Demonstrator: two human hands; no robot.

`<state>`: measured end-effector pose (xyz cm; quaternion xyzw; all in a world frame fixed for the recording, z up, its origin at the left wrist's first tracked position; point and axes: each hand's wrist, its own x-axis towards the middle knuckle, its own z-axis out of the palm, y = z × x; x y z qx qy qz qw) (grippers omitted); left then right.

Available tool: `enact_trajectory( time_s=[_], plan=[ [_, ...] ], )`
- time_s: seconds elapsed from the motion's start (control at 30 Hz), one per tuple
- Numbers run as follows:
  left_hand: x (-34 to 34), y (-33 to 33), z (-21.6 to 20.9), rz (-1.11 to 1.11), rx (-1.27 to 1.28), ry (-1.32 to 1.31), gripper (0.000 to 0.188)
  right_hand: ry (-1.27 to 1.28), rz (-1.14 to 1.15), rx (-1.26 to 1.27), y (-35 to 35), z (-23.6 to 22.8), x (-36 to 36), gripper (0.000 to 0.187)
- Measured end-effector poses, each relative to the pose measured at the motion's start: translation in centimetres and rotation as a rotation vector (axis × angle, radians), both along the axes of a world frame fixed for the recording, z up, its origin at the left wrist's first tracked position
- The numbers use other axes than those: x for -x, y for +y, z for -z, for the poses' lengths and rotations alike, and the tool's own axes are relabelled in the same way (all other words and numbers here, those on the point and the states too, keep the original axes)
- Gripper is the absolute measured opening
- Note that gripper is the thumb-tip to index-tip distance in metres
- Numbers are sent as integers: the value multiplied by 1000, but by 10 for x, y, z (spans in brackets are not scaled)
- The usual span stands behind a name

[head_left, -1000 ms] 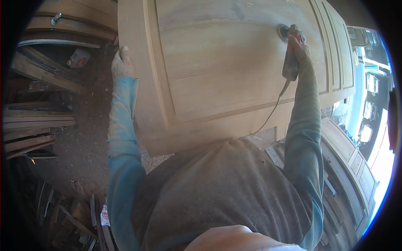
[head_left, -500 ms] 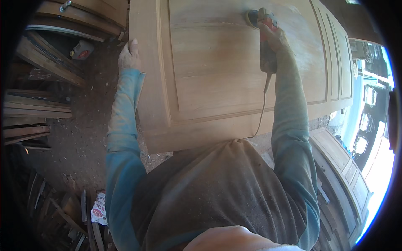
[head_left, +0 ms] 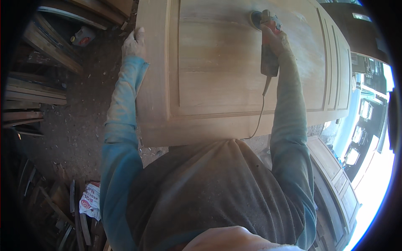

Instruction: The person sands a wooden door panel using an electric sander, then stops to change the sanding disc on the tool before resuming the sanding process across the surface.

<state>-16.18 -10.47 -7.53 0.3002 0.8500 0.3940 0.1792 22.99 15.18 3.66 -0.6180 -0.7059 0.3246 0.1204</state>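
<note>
A large panelled wooden door [head_left: 153, 96] lies flat in front of me, dusty and unevenly pale across its big panel. My right hand [head_left: 274, 39] is closed around the body of a corded sander [head_left: 270, 56], red and dark grey. Its round disc [head_left: 255, 20] rests on the panel's far part, to the left of the tool's head. From the tool's near end a cord [head_left: 262, 108] runs back toward my waist. At the door's left edge my left hand [head_left: 135, 43] is curled against the wood, with some fingers hidden.
Stacked boards [head_left: 35, 92] stand along the left, with a pale jug [head_left: 83, 37] among them. Lower left, a white printed bag [head_left: 90, 201] lies on wood offcuts. More panelled doors [head_left: 335, 171] lean at the right. Debris litters the dirt floor [head_left: 90, 113].
The sander has shifted slightly left and nearer to me over the panel. My left hand keeps to the door's edge. The whole view has turned a little.
</note>
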Motion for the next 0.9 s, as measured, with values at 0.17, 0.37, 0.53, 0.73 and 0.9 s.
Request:
enact_trajectory(
  time_s=[0.17, 0.37, 0.53, 0.73, 0.9],
  plan=[
    [-4, -5, -7, 7, -62, -27, 64, -156, -188, -59, -38, -4, 50, 76],
    [-3, 2, -5, -2, -6, 3, 63, 2, -84, 53, -18, -18, 28, 73],
    [0, -3, 7, 9, -41, -7, 63, -217, -188, -96, -55, -14, 75, 71],
    [-5, 1, -9, 3, -9, 31, 64, -104, -131, 9, -26, -24, 44, 69],
    [3, 3, 9, -22, -46, -28, 62, -123, -300, 30, -63, -19, 96, 76]
  ],
)
